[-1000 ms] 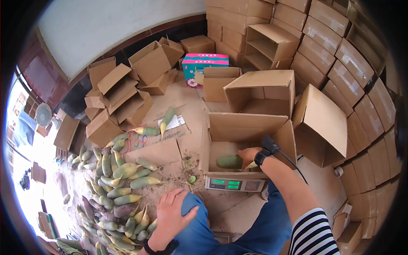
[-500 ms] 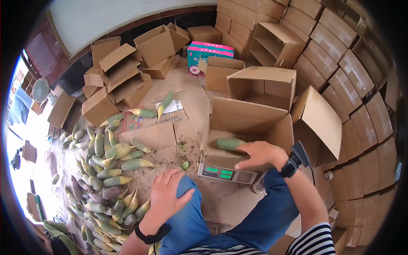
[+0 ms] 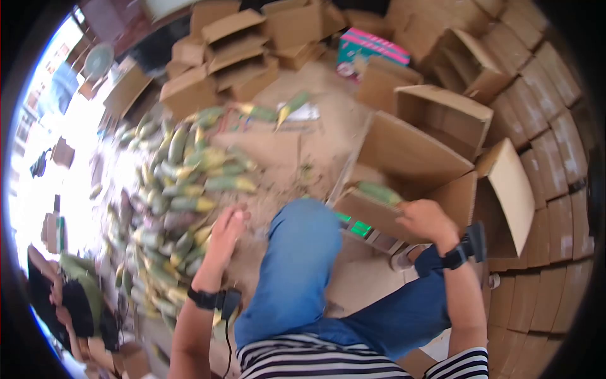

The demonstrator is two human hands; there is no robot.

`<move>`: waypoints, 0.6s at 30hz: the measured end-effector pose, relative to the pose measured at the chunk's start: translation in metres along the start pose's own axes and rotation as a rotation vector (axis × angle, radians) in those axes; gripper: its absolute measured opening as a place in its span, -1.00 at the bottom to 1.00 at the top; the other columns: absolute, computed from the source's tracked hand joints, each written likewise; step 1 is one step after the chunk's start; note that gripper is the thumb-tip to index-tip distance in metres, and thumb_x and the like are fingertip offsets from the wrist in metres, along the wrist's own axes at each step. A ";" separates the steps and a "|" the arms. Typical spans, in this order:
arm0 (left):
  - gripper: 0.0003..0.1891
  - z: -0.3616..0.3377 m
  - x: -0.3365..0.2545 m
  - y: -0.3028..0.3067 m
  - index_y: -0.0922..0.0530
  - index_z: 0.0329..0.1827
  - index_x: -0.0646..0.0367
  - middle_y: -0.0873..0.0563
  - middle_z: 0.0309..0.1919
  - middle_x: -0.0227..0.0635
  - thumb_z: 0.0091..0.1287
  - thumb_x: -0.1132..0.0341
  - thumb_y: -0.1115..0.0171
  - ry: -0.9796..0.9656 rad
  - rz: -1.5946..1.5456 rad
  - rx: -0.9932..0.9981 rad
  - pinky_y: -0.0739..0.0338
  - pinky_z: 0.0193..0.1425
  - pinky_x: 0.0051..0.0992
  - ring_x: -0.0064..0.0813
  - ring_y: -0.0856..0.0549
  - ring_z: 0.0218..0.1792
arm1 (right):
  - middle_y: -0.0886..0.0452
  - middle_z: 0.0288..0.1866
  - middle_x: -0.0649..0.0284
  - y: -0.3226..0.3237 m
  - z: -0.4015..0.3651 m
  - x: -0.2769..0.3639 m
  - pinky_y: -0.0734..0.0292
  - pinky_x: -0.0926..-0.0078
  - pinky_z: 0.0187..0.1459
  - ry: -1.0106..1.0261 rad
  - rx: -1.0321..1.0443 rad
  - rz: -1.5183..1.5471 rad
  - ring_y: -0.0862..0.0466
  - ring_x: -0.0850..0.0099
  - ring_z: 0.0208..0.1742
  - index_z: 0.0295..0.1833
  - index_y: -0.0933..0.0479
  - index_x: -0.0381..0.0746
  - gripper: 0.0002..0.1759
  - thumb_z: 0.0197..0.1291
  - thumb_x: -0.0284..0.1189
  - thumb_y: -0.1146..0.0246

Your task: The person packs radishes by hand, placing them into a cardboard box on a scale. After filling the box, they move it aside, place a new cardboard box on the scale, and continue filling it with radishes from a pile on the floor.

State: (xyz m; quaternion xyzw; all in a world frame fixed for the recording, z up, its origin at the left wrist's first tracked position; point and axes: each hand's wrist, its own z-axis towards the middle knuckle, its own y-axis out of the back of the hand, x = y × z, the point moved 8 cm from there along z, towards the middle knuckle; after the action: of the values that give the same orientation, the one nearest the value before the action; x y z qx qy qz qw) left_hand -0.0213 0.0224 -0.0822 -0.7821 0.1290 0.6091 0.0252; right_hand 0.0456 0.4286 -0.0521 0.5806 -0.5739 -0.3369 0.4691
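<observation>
My right hand (image 3: 429, 221) is at the front wall of an open cardboard box (image 3: 413, 142), its fingers curled over the rim and its thumb outside. Just beyond those fingers a green radish (image 3: 377, 192) lies inside the box. Under the box is a scale with lit green digits (image 3: 361, 228). My left hand (image 3: 227, 230), a little blurred, is in the air between my knee and the pile of green-and-yellow radishes (image 3: 180, 202). Its fingers are partly stretched and hold nothing visible. Both wrists wear black bands with a device.
Open boxes (image 3: 233, 57) stand at the back, beside a pink and teal carton (image 3: 372, 50). Stacked cartons (image 3: 549, 164) line the right side. Two loose radishes (image 3: 293, 106) lie on the cardboard floor sheet. Another person (image 3: 79, 290) is at the lower left.
My left hand has left my knee and moved left toward the radish pile. My right hand has drawn back from the radish to the box rim. The view has turned left.
</observation>
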 end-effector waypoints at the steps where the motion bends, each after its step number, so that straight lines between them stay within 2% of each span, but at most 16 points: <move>1: -0.53 0.001 0.041 0.033 -0.50 0.20 0.25 -0.65 0.05 -0.13 0.37 0.11 -0.24 0.086 0.029 -0.080 -0.50 0.09 -0.31 -0.25 -0.64 0.02 | -0.68 -0.27 -0.03 0.005 -0.001 0.002 -0.58 0.09 -0.08 0.006 -0.012 0.043 -0.68 -0.02 -0.16 -0.09 -0.59 -0.22 -0.67 0.17 -0.20 -0.25; 2: -0.55 -0.002 0.082 0.067 -0.50 0.20 0.25 -0.66 0.04 -0.11 0.40 0.11 -0.21 0.166 0.056 -0.155 -0.52 0.06 -0.31 -0.25 -0.64 0.01 | -0.67 -0.17 -0.05 0.012 -0.004 0.006 -0.56 0.11 -0.03 0.006 -0.024 0.102 -0.66 -0.01 -0.08 0.02 -0.56 -0.23 -0.57 0.13 -0.18 -0.29; 3: -0.57 -0.009 0.122 0.099 -0.52 0.15 0.25 -0.66 0.02 -0.10 0.37 0.12 -0.23 0.197 0.327 -0.165 -0.53 0.04 -0.25 -0.22 -0.65 0.03 | -0.64 -0.01 -0.03 0.021 -0.007 0.013 -0.54 0.18 0.03 -0.021 -0.034 0.133 -0.63 0.01 0.00 0.10 -0.54 -0.28 -0.48 0.10 -0.18 -0.33; 6: -0.63 -0.058 0.209 0.156 -0.55 -0.01 0.25 -0.64 -0.01 -0.05 0.27 0.14 -0.27 0.225 1.047 -0.148 -0.57 0.02 -0.11 -0.06 -0.64 0.06 | -0.62 0.01 0.01 0.040 -0.010 0.036 -0.56 0.18 -0.02 0.007 -0.119 0.095 -0.64 0.05 -0.03 0.11 -0.51 -0.25 -0.53 0.14 -0.23 -0.33; 8: -0.62 -0.097 0.225 0.151 -0.53 -0.06 0.24 -0.61 0.00 -0.01 0.19 0.14 -0.31 0.419 1.270 -0.078 -0.57 0.08 -0.04 0.05 -0.61 0.06 | -0.61 0.01 0.07 0.067 -0.016 0.057 -0.57 0.20 -0.04 0.166 -0.477 -0.046 -0.65 0.07 -0.06 0.10 -0.53 -0.26 -0.58 0.12 -0.38 -0.35; 9: -0.62 -0.110 0.240 0.152 -0.53 -0.06 0.24 -0.61 0.00 -0.01 0.19 0.14 -0.31 0.427 1.264 -0.079 -0.57 0.08 -0.04 0.05 -0.61 0.06 | -0.61 0.01 0.07 0.068 -0.015 0.066 -0.57 0.20 -0.04 0.172 -0.471 -0.048 -0.65 0.07 -0.06 0.10 -0.53 -0.26 -0.58 0.12 -0.38 -0.35; 11: -0.57 -0.134 0.292 0.159 -0.52 -0.02 0.23 -0.58 0.03 0.00 0.14 0.15 -0.34 0.562 1.263 0.014 -0.57 0.12 -0.06 0.05 -0.60 0.08 | -0.61 0.01 0.09 0.081 -0.022 0.097 -0.59 0.22 -0.04 0.273 -0.622 0.105 -0.65 0.08 -0.05 0.07 -0.56 -0.26 -0.61 0.08 -0.50 -0.36; 12: -0.57 -0.142 0.304 0.158 -0.52 -0.02 0.23 -0.58 0.03 0.00 0.14 0.15 -0.34 0.569 1.258 0.017 -0.57 0.12 -0.06 0.05 -0.60 0.08 | -0.61 0.03 0.11 0.080 -0.023 0.113 -0.60 0.25 -0.03 0.312 -0.621 0.126 -0.65 0.10 -0.03 0.05 -0.59 -0.25 -0.62 0.05 -0.52 -0.38; 14: -0.52 -0.156 0.325 0.153 -0.50 0.01 0.21 -0.58 0.02 -0.04 0.07 0.18 -0.39 0.626 1.268 0.145 -0.58 0.10 -0.07 0.02 -0.59 0.11 | -0.61 0.08 0.15 0.077 -0.025 0.149 -0.60 0.27 -0.02 0.399 -0.606 0.142 -0.66 0.17 -0.01 0.05 -0.60 -0.21 -0.59 0.00 -0.50 -0.41; 16: -0.51 -0.159 0.323 0.147 -0.49 0.03 0.19 -0.59 0.01 -0.06 0.06 0.19 -0.40 0.607 1.283 0.164 -0.58 0.09 -0.08 0.00 -0.60 0.10 | -0.61 0.10 0.17 0.076 -0.021 0.179 -0.60 0.27 -0.02 0.456 -0.594 0.172 -0.66 0.18 -0.01 0.05 -0.60 -0.20 -0.57 -0.02 -0.50 -0.42; 18: -0.46 -0.163 0.325 0.143 -0.46 0.04 0.16 -0.60 -0.02 -0.12 -0.01 0.22 -0.45 0.550 1.356 0.171 -0.58 0.04 -0.08 -0.06 -0.62 0.07 | -0.58 0.15 0.17 0.080 -0.016 0.200 -0.55 0.18 0.09 0.513 -0.612 0.272 -0.61 0.17 0.10 0.04 -0.61 -0.18 -0.56 -0.05 -0.44 -0.43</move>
State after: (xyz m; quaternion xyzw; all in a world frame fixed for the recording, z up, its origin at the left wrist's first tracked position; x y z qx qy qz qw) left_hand 0.1724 -0.2028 -0.3353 -0.6503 0.6329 0.2608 -0.3294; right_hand 0.0549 0.2429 0.0573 0.3985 -0.3835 -0.2715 0.7877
